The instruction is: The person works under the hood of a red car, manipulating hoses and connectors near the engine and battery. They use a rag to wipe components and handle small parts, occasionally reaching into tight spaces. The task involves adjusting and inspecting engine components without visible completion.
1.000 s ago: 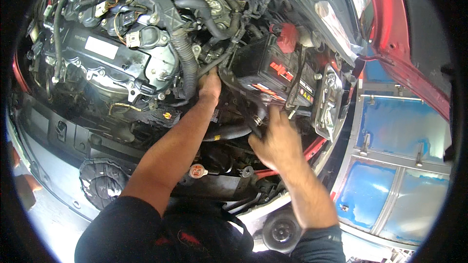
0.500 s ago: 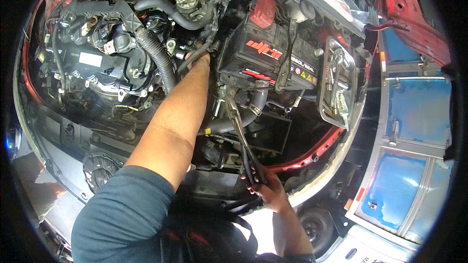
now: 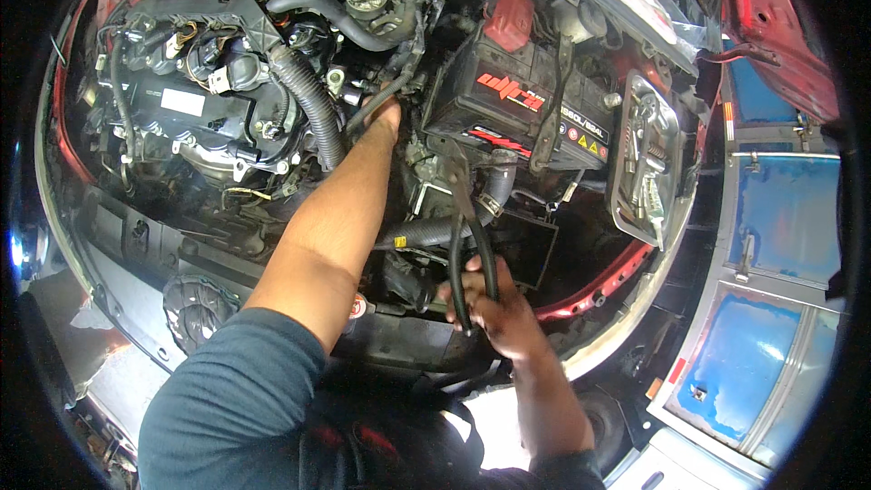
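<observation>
My left hand (image 3: 385,118) reaches deep into the engine bay, between the ribbed black hose (image 3: 303,95) and the car battery (image 3: 490,95). A thin black hose crosses in front of it, and its fingers are hidden among the parts. In front of the battery, my right hand (image 3: 504,313) is closed around the long black handles of a pair of pliers (image 3: 464,207). The handles stand somewhat apart. The pliers' head points away from me, close to the battery's lower front edge; whether the jaws grip anything cannot be made out.
A metal tray (image 3: 622,204) of sockets and small tools rests right of the battery. The engine cover (image 3: 213,122) fills the left side. Another corrugated hose (image 3: 425,234) runs below the pliers' head. Blue-panelled metal cabinets (image 3: 785,209) stand beyond the car's red edge.
My right hand and the pliers have moved farther forward, and the handles have spread wider. The whole view has shifted slightly. My left hand remains deep in the same gap.
</observation>
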A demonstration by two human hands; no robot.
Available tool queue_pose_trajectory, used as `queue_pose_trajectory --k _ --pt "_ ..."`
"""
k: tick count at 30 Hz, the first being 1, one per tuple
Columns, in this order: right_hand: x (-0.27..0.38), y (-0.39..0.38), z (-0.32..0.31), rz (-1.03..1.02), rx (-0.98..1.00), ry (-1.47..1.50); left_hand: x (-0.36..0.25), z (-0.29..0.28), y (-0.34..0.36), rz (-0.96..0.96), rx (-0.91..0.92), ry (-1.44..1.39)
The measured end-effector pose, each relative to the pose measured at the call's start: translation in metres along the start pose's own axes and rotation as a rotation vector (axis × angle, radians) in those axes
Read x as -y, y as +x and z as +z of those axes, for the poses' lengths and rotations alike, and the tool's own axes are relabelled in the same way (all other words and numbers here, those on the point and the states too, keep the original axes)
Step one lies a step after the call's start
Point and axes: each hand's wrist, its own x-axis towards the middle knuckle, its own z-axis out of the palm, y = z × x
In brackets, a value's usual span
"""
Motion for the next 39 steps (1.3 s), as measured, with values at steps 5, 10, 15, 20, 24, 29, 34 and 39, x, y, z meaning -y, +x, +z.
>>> queue_pose_trajectory --k 5,10,15,20,24,29,34,39 --pt "0.036 0.071 0.007 0.131 0.124 0.052 -0.004 -0.038 -0.073 0.055 0.108 0.088" --pt "0.071 0.123 0.011 0.207 0.194 0.044 0.005 -0.050 -0.093 0.167 0.150 0.109" --pt "0.091 0.126 0.026 0.237 0.121 -0.058 0.023 0.001 -0.029 -0.202 0.198 -0.214" --pt "0.100 0.113 0.031 0.248 0.177 0.115 0.083 0.028 0.019 0.404 0.340 0.558" --pt "0.097 0.129 0.035 0.300 0.186 0.171 0.096 0.030 0.015 0.284 0.263 0.449" --pt "0.101 0.158 0.045 0.372 0.149 0.139 0.081 0.011 -0.008 0.215 0.024 0.125" --pt "0.108 0.170 0.053 0.410 0.141 0.170 0.073 -0.010 -0.012 0.191 -0.035 -0.022" --pt "0.126 0.164 0.055 0.407 0.130 0.040 0.067 -0.010 -0.023 0.179 -0.048 -0.089"
